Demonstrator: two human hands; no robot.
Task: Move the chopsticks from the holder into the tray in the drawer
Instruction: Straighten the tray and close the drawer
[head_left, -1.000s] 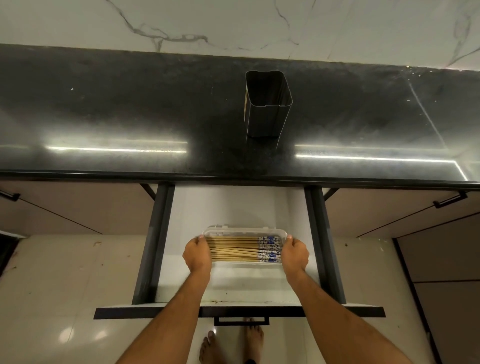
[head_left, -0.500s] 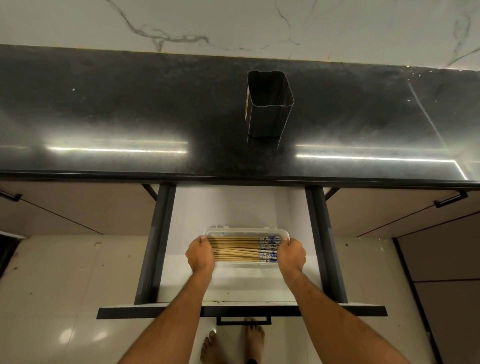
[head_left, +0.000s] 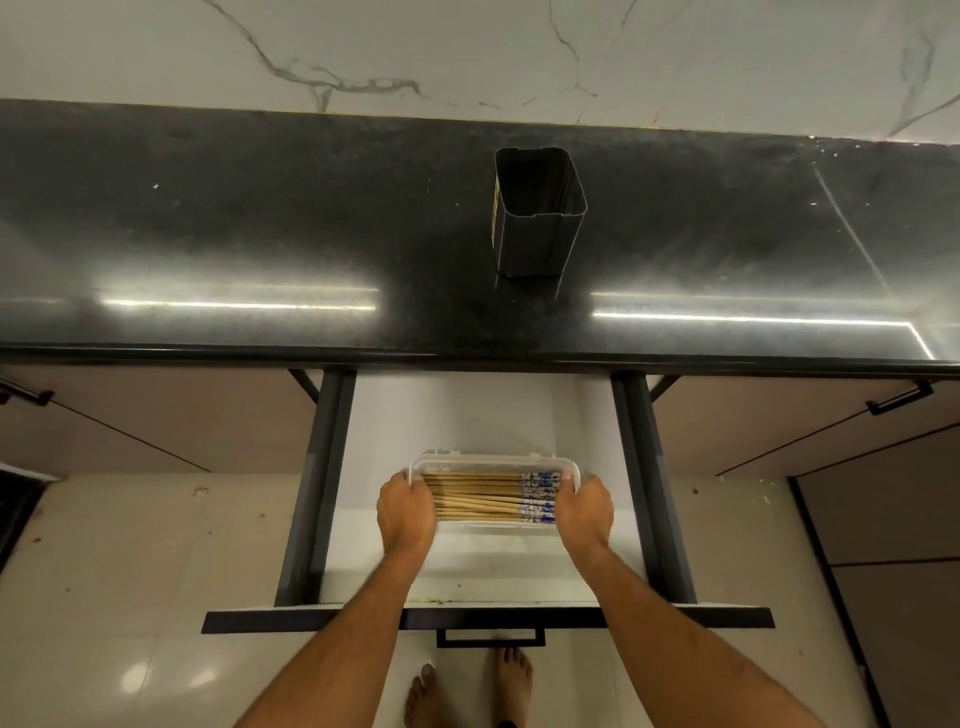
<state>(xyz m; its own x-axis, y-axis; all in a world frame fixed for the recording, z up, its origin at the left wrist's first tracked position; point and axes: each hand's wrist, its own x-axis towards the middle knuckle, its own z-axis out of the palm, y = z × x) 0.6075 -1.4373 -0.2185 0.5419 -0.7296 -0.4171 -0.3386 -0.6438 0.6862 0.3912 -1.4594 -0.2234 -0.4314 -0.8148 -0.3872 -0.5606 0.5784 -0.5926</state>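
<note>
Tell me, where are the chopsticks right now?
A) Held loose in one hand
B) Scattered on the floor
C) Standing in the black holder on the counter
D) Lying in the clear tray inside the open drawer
D: the chopsticks lie side by side in the clear tray in the open drawer, with the left hand and right hand gripping the tray's ends.

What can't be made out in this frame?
- Holder interior bottom: dark, head view too oblique.
- Fingertips of left hand and right hand: curled over the tray ends, hidden behind the hands.
- Chopsticks count: too small, overlapping.
- Drawer rear: under the countertop.
</note>
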